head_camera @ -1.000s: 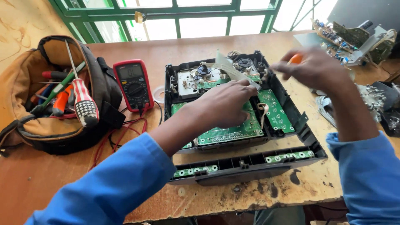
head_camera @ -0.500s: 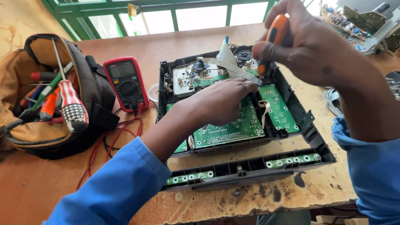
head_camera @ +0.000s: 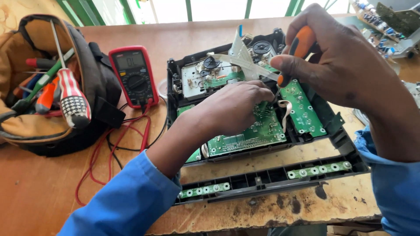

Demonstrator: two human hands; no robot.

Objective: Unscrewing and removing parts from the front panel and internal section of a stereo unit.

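A: Nearest?
B: Black frame (head_camera: 271, 177) at the near table (head_camera: 262, 214) edge. Then left hand (head_camera: 232, 109), fingers curled, pressing down on the green circuit board (head_camera: 249, 133).
A: Right hand (head_camera: 345, 61)?
B: Closed round an orange screwdriver (head_camera: 297, 50), tip down at the board by the left fingers.
A: Farther left?
B: Red meter (head_camera: 133, 74), tool bag (head_camera: 48, 83).
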